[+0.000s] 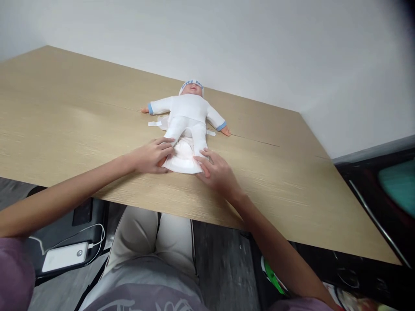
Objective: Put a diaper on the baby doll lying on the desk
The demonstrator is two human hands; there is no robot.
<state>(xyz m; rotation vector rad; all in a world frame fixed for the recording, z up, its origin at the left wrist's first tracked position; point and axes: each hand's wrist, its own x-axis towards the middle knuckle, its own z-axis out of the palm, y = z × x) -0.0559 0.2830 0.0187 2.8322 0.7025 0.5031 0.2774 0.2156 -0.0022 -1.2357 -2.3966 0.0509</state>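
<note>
A baby doll (189,107) in a white suit with blue cuffs lies on its back, its arms spread and its legs toward me. Beneath its hips and between its legs is an opened white diaper (183,162), with a fastening tab out at either side. My left hand (154,155) is closed at the diaper's near left corner, its fingers against the doll's leg and foot. At the near right corner my right hand (218,169) is closed likewise, touching the other leg and foot. The fingertips under the diaper's edge are partly hidden.
The doll lies on a wooden table (97,125), with a pale wall behind it. Below the near edge, a white power bank (65,257) with a cable rests on a dark seat at the left. Dark furniture (382,185) stands at the right.
</note>
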